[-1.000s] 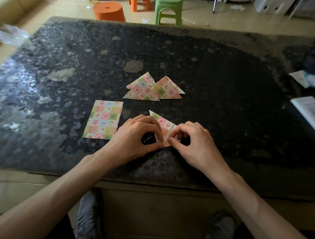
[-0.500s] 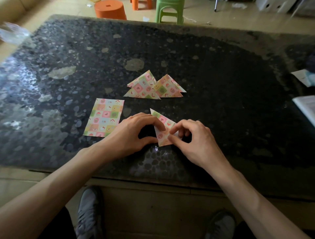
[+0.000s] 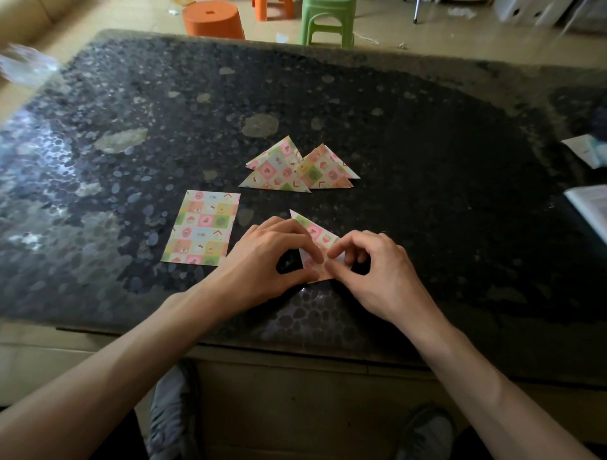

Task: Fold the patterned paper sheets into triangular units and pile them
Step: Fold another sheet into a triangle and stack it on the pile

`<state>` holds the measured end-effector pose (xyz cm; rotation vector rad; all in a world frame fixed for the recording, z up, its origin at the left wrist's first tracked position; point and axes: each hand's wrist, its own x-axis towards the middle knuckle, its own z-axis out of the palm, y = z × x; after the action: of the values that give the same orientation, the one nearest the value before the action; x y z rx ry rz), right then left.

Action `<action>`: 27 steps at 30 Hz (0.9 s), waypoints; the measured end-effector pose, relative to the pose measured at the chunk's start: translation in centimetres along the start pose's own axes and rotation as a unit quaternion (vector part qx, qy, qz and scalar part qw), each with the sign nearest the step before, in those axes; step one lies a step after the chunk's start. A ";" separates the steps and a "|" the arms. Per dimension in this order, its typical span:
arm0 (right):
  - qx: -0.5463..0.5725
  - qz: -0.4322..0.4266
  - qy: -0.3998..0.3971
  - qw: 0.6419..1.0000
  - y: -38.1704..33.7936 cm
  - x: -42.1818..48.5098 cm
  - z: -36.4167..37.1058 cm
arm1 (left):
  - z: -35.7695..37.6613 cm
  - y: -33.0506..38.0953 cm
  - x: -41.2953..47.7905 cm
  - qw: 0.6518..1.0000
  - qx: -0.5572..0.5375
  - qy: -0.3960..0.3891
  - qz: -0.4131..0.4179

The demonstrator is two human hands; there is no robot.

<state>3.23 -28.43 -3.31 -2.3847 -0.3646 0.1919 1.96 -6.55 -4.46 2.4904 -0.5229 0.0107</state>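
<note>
Dark pebbled surface (image 3: 427, 164) carries left hand (image 3: 262, 259) and right hand (image 3: 377, 272) near its front edge, 1 flat sheet (image 3: 202, 228) just left, triangle pile (image 3: 295, 169) beyond, and part-folded sheet (image 3: 317, 231) between the hands, each grip pinching it.

The flat sheet (image 3: 201, 228) is checked pink, green and yellow. Folded triangles (image 3: 279, 169) beyond it match; the table (image 3: 427, 157) is speckled black.

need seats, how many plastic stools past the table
3: a round orange stool beyond the table's far edge, a second orange stool right of it, cut off at the top, and a green stool further right. Others may be out of view.
</note>
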 end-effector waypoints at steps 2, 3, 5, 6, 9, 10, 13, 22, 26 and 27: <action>0.006 0.004 -0.001 1.000 0.0 0.0 0.0 | 0.0 0.1 0.0 1.000 0.008 -0.001 0.004; 0.009 0.006 -0.001 1.000 0.0 0.0 0.0 | 0.1 0.1 -0.1 1.000 0.009 0.001 0.004; 0.011 0.005 0.001 1.000 0.0 -0.1 0.0 | 0.1 0.2 -0.2 1.000 0.008 0.010 0.004; 0.011 0.003 0.002 1.000 0.0 -0.1 0.0 | 0.2 0.3 -0.2 1.000 0.008 0.015 0.005; 0.002 -0.006 -0.002 1.000 0.1 -0.2 0.0 | 0.2 0.5 -0.2 1.000 0.014 0.019 0.003; -0.008 -0.014 -0.003 1.000 0.1 -0.3 0.1 | 0.2 0.5 -0.2 1.000 0.015 0.017 0.001; -0.039 -0.039 -0.004 0.998 0.1 -0.6 0.3 | 0.1 0.5 0.0 1.000 0.016 0.013 -0.003; -0.048 -0.055 0.008 0.997 0.4 -0.8 0.8 | 0.5 0.3 -0.2 1.000 0.015 0.018 -0.002; -0.047 -0.052 0.003 0.998 0.4 -0.7 0.8 | 0.2 0.1 -0.2 1.000 -0.023 0.007 -0.010; -0.047 -0.051 0.003 0.998 0.4 -0.6 0.8 | 0.0 0.0 -0.2 1.000 -0.028 0.001 -0.010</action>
<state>2.52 -28.44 -4.13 -2.4507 -0.5020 0.1239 1.79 -6.50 -4.52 2.4409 -0.4899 -0.0100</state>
